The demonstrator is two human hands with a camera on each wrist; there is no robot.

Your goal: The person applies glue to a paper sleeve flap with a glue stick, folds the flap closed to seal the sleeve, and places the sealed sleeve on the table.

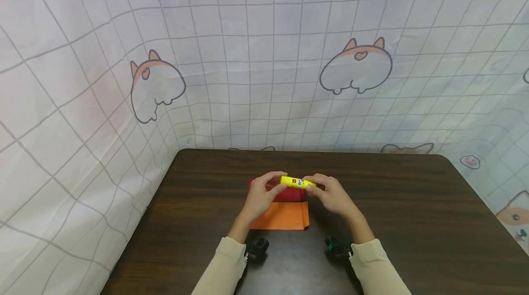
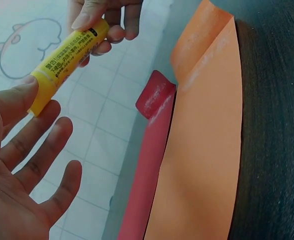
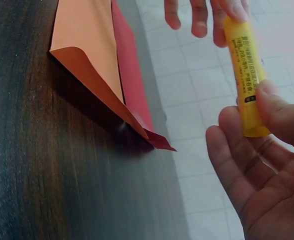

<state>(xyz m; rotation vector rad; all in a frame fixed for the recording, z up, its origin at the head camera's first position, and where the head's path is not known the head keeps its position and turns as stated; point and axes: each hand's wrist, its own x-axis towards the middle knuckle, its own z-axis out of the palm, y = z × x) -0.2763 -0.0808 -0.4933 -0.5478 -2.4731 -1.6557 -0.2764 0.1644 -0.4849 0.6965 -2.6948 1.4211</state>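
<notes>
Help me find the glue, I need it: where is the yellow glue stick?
Head view: the yellow glue stick is held between the left hand and right hand, above the red paper.

The head view looks down on the bench (image 1: 413, 221) from above; both wrist views sit close, sharing the orange paper (image 2: 202, 150).

A dark brown wooden table (image 1: 413, 221) with rounded corners stands against a white cloth backdrop (image 1: 264, 56). The cloth has a grey grid pattern and printed cartoon corgi drawings (image 1: 356, 66). It hangs behind and at both sides. The light is soft and even.
</notes>
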